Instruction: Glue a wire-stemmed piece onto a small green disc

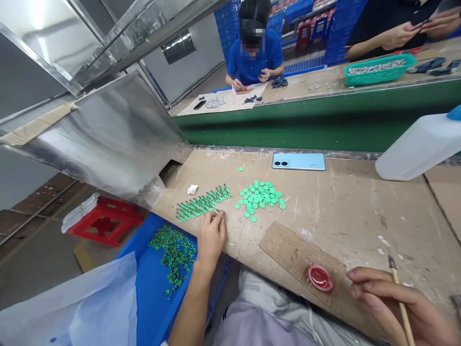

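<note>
Brown work surface (353,206): rows of dark-topped green discs (203,203) lie just beside the left grip (211,235), whose hold I cannot tell; right grip (416,303) holds a paintbrush (400,290).

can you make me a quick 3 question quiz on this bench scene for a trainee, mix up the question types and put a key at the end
1. Which hand holds the brush?
2. True or false: the small dish of red liquid sits on the brown board.
3. Which of these is nearest the left hand?
A) the bottle
B) the rows of green pieces
C) the phone

Key:
1. The right hand.
2. True.
3. B.
</note>
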A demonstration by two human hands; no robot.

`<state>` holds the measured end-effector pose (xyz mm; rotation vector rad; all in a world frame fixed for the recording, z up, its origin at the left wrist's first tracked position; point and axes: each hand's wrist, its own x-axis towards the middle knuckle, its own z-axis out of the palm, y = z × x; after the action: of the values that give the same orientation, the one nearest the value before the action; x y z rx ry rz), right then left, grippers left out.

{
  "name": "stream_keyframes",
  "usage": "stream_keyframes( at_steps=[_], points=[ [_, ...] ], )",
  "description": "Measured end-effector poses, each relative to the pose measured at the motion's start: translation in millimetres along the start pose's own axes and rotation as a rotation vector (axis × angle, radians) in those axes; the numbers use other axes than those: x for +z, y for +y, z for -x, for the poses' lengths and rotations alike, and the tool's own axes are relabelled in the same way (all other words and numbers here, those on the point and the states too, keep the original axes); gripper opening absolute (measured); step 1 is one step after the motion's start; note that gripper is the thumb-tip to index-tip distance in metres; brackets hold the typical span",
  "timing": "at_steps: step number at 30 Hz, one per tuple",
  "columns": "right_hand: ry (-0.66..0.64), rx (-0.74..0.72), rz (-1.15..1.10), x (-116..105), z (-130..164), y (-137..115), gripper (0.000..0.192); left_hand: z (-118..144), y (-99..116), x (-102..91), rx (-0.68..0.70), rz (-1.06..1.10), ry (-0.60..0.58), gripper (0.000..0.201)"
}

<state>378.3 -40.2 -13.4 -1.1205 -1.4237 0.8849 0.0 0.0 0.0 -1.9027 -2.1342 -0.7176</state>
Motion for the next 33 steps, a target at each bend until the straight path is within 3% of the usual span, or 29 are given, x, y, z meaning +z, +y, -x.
stream_keyframes(
  at_steps=[9,16,22,26,30,33],
  points=[
    [-0.009,0.039,0.017,-2.2,3.2,-1.2,0.009,-7.8,2.9,5.1,-0.035,0.004,-0.027,0.031],
    [0.014,-0.024,0.054,-0.6,-3.2,-12.8,0.013,-14.1,0.5,3.6,-0.077,0.042,-0.018,0.028],
    [0.08,-0.032,0.011,-5.6,-3.6,-18.0,0.026,-12.4,32.9,-2.5,0.078,0.223,-0.113,0.022],
    [0.12,-0.006,-0.009,-11.1,-0.4,-21.2,0.031,-18.6,55.0,7.1,0.187,0.308,-0.179,0.018],
    [0.109,-0.122,-0.043,-18.7,-5.2,-34.7,0.049,-27.3,58.3,20.8,0.228,0.372,-0.184,0.019],
    [0.081,-0.073,0.016,-23.1,-8.5,-43.3,0.029,-32.2,54.3,28.0,0.24,0.409,-0.181,0.019]
  ],
)
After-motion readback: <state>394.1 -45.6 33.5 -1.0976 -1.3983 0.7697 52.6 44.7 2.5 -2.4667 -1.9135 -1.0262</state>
